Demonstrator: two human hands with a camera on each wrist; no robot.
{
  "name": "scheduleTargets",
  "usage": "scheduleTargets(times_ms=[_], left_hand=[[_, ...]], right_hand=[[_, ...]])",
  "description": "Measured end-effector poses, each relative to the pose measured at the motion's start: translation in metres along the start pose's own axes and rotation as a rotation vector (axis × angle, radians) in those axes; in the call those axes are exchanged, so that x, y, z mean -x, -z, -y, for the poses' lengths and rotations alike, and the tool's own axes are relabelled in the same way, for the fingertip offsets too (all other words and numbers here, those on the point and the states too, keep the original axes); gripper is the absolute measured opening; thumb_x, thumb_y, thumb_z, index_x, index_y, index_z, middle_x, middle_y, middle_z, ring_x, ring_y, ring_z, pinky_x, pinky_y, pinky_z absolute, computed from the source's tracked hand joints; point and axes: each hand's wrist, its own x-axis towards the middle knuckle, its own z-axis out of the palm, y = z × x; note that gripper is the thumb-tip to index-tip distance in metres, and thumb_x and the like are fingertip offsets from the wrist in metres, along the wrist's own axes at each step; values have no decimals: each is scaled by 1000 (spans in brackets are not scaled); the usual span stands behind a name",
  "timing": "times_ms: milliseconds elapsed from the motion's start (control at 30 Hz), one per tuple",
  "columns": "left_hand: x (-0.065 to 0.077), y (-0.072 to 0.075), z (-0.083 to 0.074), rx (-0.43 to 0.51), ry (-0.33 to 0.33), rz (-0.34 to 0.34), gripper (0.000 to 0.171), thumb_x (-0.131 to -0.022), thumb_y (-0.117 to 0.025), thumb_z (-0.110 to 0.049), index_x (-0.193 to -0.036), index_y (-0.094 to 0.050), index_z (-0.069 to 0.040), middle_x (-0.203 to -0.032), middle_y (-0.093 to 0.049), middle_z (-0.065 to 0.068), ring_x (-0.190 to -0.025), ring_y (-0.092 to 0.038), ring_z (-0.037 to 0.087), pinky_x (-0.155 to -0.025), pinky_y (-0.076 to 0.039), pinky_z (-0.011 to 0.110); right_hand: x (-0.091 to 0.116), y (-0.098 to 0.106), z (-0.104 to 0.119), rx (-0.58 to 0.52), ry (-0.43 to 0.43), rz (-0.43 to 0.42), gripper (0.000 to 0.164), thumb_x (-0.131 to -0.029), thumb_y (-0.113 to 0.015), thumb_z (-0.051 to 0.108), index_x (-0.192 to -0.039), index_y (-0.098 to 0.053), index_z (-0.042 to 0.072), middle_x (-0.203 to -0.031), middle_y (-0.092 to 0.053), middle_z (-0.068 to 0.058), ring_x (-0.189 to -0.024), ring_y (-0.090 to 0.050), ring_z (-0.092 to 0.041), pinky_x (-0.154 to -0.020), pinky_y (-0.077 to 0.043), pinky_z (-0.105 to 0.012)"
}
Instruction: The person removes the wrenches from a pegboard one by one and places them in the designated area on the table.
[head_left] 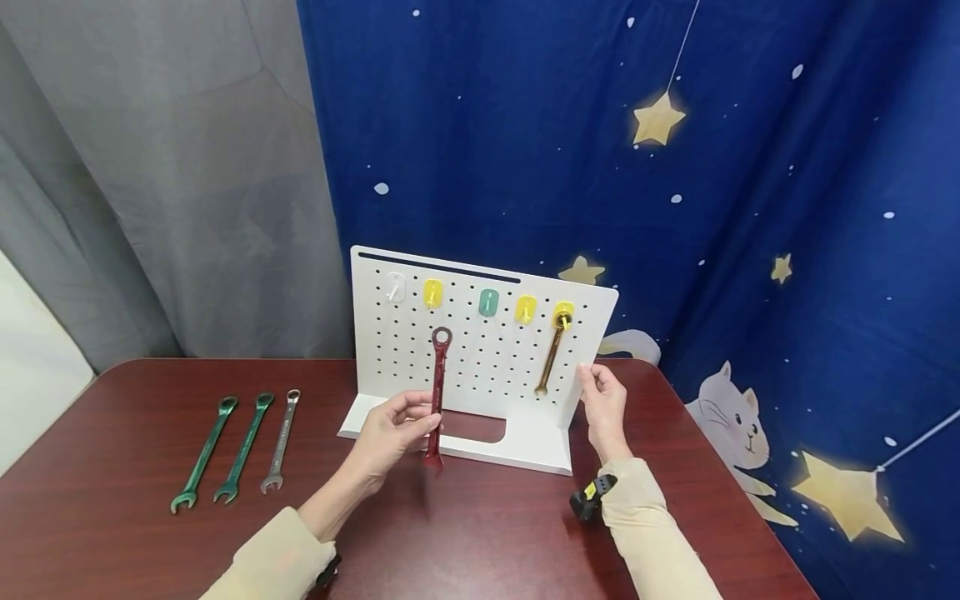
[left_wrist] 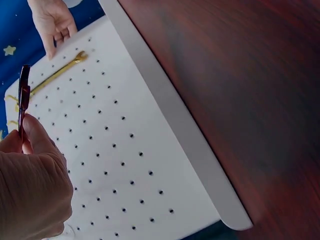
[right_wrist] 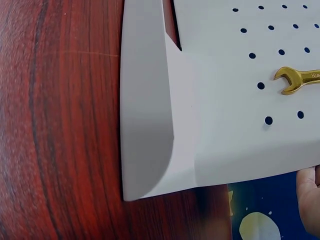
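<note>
My left hand [head_left: 392,429] pinches a red combination wrench [head_left: 438,375] between thumb and fingers. The wrench is upright, ring end on top, in front of the white pegboard [head_left: 468,358]. At the board's right edge, my right hand [head_left: 604,408] grips the side with its thumb on the front; some of its fingers are hidden. A gold wrench [head_left: 551,358] hangs by its ring end from the rightmost yellow hook [head_left: 563,311]. In the left wrist view the red wrench [left_wrist: 23,97] is seen edge-on above the left hand [left_wrist: 35,185].
Two green wrenches [head_left: 204,457] and a silver wrench [head_left: 282,442] lie side by side on the table's left. Bare hooks on the board include a white hook [head_left: 396,287], a green hook [head_left: 489,302] and two yellow ones. Curtains [head_left: 487,125] hang behind the table [head_left: 495,533].
</note>
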Motion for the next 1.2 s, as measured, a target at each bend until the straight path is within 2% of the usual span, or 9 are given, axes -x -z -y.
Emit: scheduleTargets(times_ms=[100,367,800,933,1000,1133,1200], left_hand=[[1,12,2,-15,14,-20,37,-84,-67,-2,-118,-55,3,-85,-65,0,-71,-64,7,-67,-56,24],[9,50,0,-132,46,-61,44,-84,-70,-10,-123,-53,4,-86,-64,-2,-72,-63,5,-69,-56,24],[26,126,6,-268,85,-81,53,-87,-67,-17,-129,-46,8,-96,-67,-3,-78,-65,1,-71,-56,21],[31,149,5,-297,95,-83,54,-88,-67,-18,-130,-45,9,-94,-67,-9,-78,-64,-1,-69,-55,19],[33,160,6,-298,103,-76,49,-88,-66,-18,-128,-49,5,-93,-67,-12,-79,-64,0,-68,-55,19],[35,184,7,-275,122,-71,25,-89,-65,-16,-114,-62,-18,-91,-67,-17,-80,-64,0,-68,-55,19],[37,195,8,-264,128,-68,20,-90,-64,-15,-105,-63,-27,-90,-67,-18,-81,-64,-1,-68,-55,19]], right_hand=[[0,0,0,8,-3,2,24,-92,-61,28,-91,-60,5,-75,-62,17,-75,-53,-4,-69,-49,-17],[-1,1,0,21,-16,4,25,-92,-61,29,-92,-59,4,-76,-62,17,-76,-55,-4,-70,-50,-16],[-1,-1,3,18,-7,3,22,-92,-60,27,-89,-59,5,-75,-62,18,-74,-54,-4,-68,-49,-16],[-1,-1,4,15,0,4,21,-92,-60,27,-89,-60,6,-74,-62,18,-73,-53,-4,-67,-49,-17],[-1,-1,4,17,1,3,21,-92,-60,27,-89,-60,6,-74,-62,17,-73,-53,-4,-67,-49,-17],[0,0,4,20,-7,-1,21,-92,-61,27,-90,-60,6,-74,-62,18,-73,-53,-4,-67,-49,-16],[0,0,3,21,-12,-1,21,-92,-61,27,-90,-60,6,-74,-62,17,-73,-53,-4,-67,-49,-16]])
